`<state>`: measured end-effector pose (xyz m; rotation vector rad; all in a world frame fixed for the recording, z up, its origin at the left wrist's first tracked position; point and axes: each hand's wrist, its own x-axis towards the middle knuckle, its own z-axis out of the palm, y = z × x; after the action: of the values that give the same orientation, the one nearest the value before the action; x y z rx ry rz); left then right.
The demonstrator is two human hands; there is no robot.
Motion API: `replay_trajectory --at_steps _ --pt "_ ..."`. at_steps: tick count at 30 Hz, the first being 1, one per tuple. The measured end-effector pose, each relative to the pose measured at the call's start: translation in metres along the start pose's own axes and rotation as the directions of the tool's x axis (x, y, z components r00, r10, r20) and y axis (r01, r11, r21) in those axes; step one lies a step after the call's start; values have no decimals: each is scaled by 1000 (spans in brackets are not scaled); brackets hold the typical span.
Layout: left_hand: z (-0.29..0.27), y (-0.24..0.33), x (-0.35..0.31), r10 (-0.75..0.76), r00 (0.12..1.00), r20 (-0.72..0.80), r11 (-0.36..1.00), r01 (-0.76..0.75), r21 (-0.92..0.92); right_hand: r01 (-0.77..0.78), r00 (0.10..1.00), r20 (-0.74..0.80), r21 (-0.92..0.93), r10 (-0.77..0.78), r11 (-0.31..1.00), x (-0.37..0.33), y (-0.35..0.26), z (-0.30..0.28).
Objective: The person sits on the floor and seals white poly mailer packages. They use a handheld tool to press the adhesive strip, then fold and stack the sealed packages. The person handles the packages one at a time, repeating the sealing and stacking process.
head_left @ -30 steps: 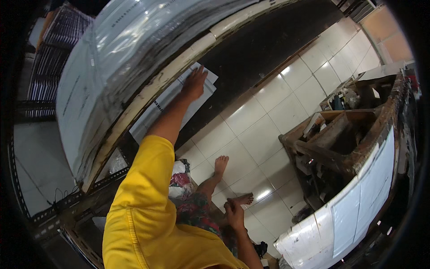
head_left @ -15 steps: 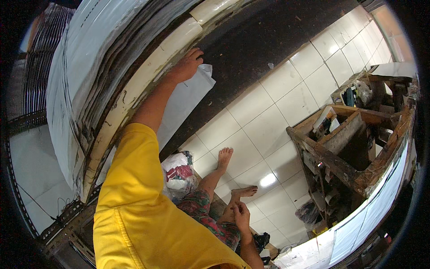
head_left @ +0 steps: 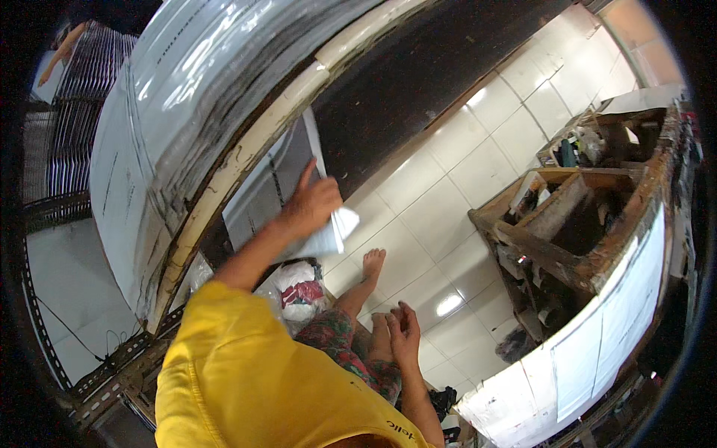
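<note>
My left hand (head_left: 315,205) is closed on a thin white-and-grey plastic sheet (head_left: 260,200), its index finger stretched out along it. A folded white corner of the sheet sticks out beside the hand. The sheet lies across the dark bench surface (head_left: 388,89), below a cream edge strip (head_left: 246,142). Above that strip rises a thick stack of white plastic sheets (head_left: 172,97). My right hand (head_left: 404,337) is held over my lap, fingers bent and partly apart, with nothing visible in it.
At the right stands a worn wooden frame (head_left: 538,243) with compartments holding odds and ends. A clear plastic bundle with white and red contents (head_left: 300,290) sits beside my leg. White floor tiles (head_left: 426,216) run between. Another person's arm (head_left: 63,51) shows at the far upper left.
My left hand has come down from the stack's edge toward me, drawing the plastic sheet along and folding its corner. My right hand has risen slightly, its fingers loosening.
</note>
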<state>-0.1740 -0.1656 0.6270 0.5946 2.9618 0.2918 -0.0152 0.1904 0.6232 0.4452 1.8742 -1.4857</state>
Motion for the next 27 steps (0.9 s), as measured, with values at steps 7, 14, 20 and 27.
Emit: replay_trajectory --at_steps 7,14,20,27 --pt "-48 179 -28 221 973 71 905 -177 -386 150 976 92 373 -198 916 -20 -132 -14" --pt "-10 299 -90 332 943 34 659 -206 -723 -245 969 103 477 223 844 -74 -73 -50" --pt "10 367 -114 573 803 -162 560 -529 -638 -223 966 56 679 253 700 -131 14 -80" --pt "15 431 -138 640 761 -105 424 -464 -778 -9 960 -122 888 254 460 -174 152 -86"
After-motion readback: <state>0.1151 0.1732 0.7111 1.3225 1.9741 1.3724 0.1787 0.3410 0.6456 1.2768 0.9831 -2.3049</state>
